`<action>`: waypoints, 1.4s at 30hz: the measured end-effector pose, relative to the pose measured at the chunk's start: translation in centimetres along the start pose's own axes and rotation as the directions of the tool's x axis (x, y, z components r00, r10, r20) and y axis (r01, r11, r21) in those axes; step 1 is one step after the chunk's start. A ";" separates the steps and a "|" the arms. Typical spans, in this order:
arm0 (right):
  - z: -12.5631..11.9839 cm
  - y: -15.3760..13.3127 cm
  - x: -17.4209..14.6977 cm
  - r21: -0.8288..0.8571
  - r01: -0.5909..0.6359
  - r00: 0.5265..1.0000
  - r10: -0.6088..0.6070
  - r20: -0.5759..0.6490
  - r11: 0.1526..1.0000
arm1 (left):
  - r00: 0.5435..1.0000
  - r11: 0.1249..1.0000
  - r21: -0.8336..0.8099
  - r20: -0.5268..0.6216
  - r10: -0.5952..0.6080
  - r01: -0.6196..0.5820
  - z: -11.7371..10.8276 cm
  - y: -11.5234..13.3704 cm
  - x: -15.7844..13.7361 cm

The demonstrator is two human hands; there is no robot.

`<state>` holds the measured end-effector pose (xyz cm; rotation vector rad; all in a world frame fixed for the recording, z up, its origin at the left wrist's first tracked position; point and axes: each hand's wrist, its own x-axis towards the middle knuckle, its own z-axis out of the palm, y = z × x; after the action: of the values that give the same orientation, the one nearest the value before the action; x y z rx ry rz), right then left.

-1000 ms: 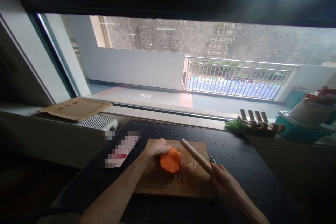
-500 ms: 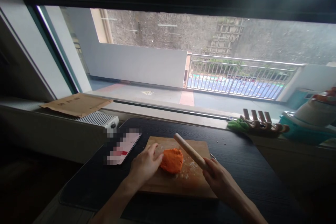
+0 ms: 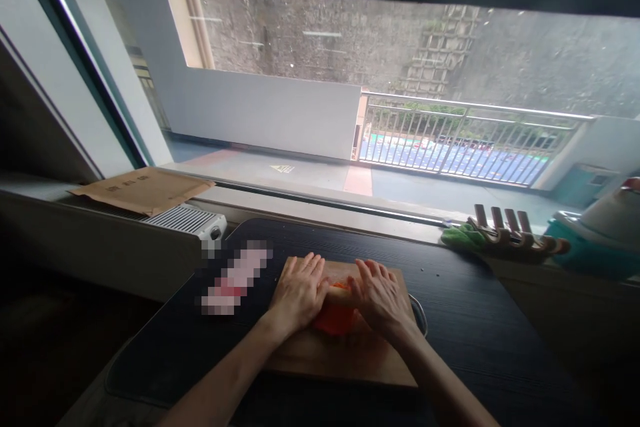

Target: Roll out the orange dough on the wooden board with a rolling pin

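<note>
Swung level since half a second ago, the rolling pin (image 3: pixel 340 297) now lies across the orange dough (image 3: pixel 334 321) — left hand (image 3: pixel 300 292) and right hand (image 3: pixel 383 295) palm-down over its ends, fingers outstretched. Beneath is the wooden board (image 3: pixel 345 363), on the dark surface (image 3: pixel 475 340).

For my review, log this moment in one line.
left hand: on pale wooden rolling pin; right hand: on pin; orange dough: under pin; rectangular wooden board: beneath

Brown envelope (image 3: pixel 143 190) and green cloth (image 3: pixel 463 237)
</note>
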<state>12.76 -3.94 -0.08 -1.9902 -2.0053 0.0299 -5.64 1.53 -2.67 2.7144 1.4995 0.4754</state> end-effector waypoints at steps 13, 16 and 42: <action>2.3 0.4 -2.4 -0.017 0.077 0.997 -0.077 0.019 0.997 | 0.994 0.996 0.051 -0.070 0.078 -0.074 -0.5 0.0 -2.9; 1.8 0.9 1.2 -0.012 -0.056 0.994 0.057 0.093 0.998 | 0.999 0.998 0.060 -0.045 -0.004 0.007 -0.6 0.2 0.9; 2.2 0.5 -2.5 -0.010 0.117 0.993 -0.118 -0.011 0.993 | 0.995 0.998 0.047 -0.087 0.050 -0.046 -0.5 0.4 -3.7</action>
<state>12.67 -5.92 -2.76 -1.8696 -2.1152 -0.0168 -7.30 -1.81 -3.07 2.8046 1.4846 0.5780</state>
